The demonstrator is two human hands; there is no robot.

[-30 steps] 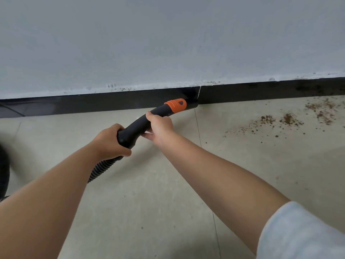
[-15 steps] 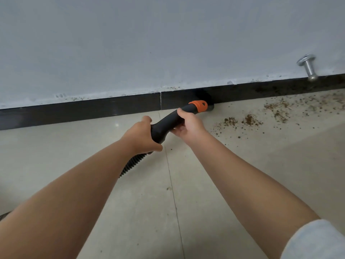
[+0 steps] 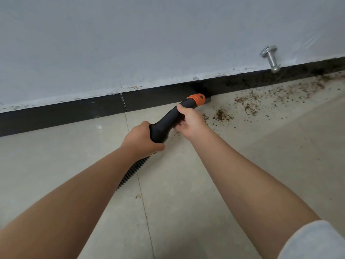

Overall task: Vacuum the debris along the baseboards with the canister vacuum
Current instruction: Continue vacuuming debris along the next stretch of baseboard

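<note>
From the head view, the left hand [image 3: 141, 140] grips the handle [image 3: 166, 124] where the hose [image 3: 133, 171] joins; the right hand [image 3: 192, 122] holds it nearer the orange collar [image 3: 197, 99], steering the tip, probably touching the baseboard [image 3: 74, 113], toward debris [image 3: 222, 115] just right.

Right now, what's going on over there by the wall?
A person is vacuuming along the black baseboard. The left hand grips the rear of the black vacuum handle where the ribbed hose joins, and the right hand holds it just behind the orange collar. The nozzle end sits at the baseboard's foot. Brown debris lies just to its right, with more toward the metal door stop.
</note>
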